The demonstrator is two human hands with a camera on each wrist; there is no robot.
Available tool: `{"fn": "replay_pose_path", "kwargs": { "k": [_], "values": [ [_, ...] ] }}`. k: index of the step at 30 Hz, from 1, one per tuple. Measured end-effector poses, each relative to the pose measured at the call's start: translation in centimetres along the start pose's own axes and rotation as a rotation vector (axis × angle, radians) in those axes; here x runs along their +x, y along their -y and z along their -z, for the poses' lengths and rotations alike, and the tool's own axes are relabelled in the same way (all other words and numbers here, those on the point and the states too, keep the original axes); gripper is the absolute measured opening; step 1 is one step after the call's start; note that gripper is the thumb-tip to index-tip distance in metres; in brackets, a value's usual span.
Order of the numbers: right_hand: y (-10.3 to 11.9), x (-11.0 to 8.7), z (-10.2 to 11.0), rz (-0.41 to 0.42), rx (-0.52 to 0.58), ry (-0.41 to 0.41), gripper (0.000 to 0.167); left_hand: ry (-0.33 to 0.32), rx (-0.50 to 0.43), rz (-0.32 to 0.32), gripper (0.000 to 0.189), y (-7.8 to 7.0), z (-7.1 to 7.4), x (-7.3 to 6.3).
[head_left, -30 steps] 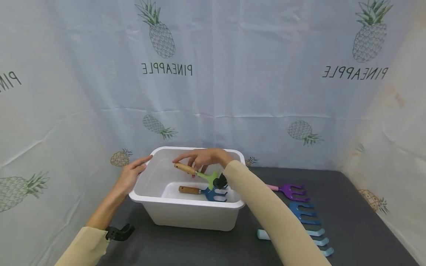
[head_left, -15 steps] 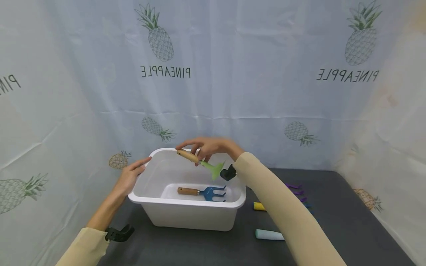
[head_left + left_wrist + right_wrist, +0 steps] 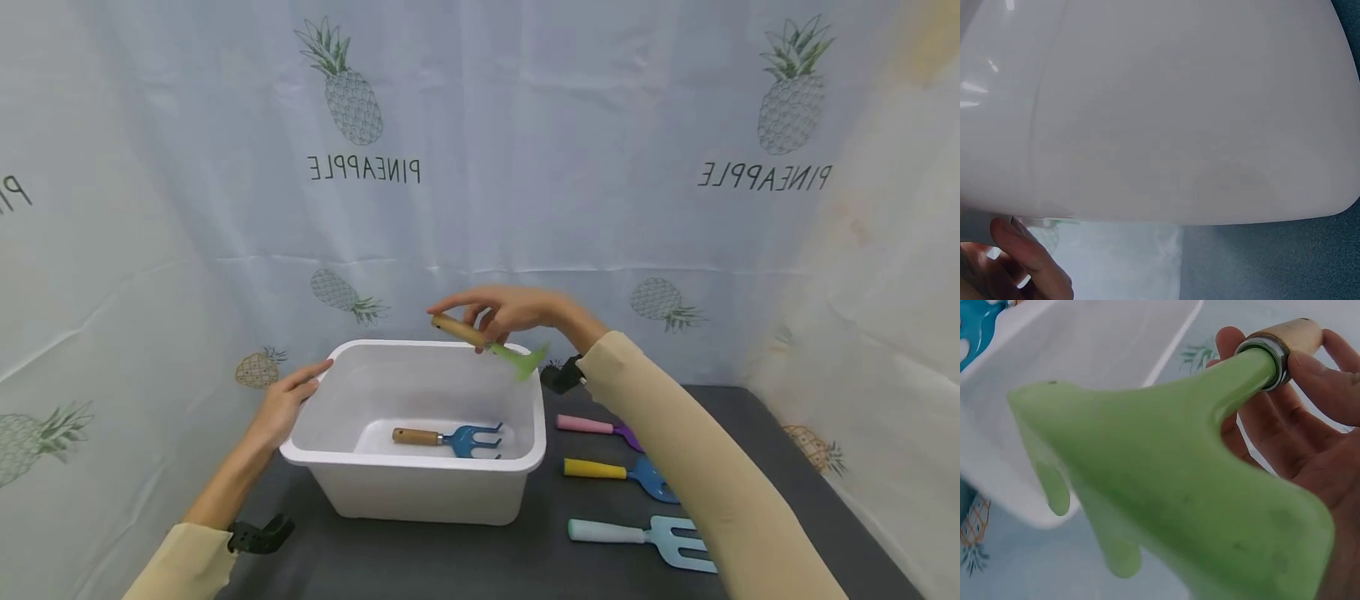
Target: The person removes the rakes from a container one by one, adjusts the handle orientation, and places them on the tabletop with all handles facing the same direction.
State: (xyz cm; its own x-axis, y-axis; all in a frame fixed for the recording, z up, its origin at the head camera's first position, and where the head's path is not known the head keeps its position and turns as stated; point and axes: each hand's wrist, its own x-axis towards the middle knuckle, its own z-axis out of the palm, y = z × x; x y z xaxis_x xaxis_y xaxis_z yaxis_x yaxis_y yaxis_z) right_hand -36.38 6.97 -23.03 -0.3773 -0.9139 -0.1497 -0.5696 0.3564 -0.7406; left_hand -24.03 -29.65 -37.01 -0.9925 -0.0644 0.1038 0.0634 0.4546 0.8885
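Head view: green fork (image 3: 521, 359) in the right hand (image 3: 517, 308).

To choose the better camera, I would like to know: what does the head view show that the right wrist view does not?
Head view only: the left hand, touching the white tub, and the pink-handled tool, yellow-handled tool and light-blue tool beside it.

Right wrist view only: the distinct prong tips of the green tool.

Both: the right hand holding that tool, the tub, and the blue fork inside it, cut off in the wrist view.
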Motion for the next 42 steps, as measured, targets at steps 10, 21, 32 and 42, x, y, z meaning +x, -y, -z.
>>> {"fn": "replay_pose_path", "kwargs": {
  "k": [10, 21, 32, 42],
  "values": [
    [-0.6, -5.3, 0.6, -0.015, -0.146, -0.07, 0.087, 0.005, 0.034, 0.006, 0.048, 0.5, 0.5, 0.2],
    [-2.4, -10.9, 0.2, -0.083, -0.253, -0.148, 0.088, -0.009, 0.059, 0.016, 0.049, 0.2, 0.4, -0.2],
    [-4.8, -15.9, -0.1, -0.213, -0.297, -0.219, 0.088, -0.007, 0.046, 0.01, 0.048, 0.1, 0.1, -0.3],
    [-7.5, -19.6, -0.2, -0.26, -0.425, -0.303, 0.08, 0.01, 0.036, 0.002, 0.049, 0.3, 0.1, -0.1]
  ]
}}
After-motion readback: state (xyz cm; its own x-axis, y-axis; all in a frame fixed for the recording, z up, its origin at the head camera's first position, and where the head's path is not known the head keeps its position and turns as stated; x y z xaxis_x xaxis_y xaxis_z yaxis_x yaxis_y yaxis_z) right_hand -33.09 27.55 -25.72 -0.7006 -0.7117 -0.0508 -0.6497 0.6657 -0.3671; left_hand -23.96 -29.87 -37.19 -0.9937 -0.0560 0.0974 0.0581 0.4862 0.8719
